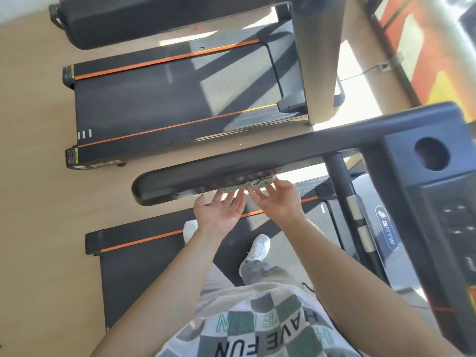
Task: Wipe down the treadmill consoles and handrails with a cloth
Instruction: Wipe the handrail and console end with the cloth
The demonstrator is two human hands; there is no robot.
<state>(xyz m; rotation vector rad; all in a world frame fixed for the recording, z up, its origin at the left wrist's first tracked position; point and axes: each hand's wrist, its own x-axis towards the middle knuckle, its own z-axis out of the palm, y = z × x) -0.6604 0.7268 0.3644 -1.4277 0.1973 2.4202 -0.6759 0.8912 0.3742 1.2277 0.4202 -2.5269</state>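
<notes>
Both forearms (180, 274) are reaching forward, palms turned up. Left hand (219, 210) and right hand (278, 199) are touching the bunched cloth (247, 182) with straight, spread fingers; the cloth is lying against the handrail (175, 182).

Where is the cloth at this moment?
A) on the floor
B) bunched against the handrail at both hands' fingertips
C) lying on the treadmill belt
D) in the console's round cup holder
B: the cloth is bunched against the near edge of the handrail, and the left hand and right hand touch it with outstretched fingers.
</notes>
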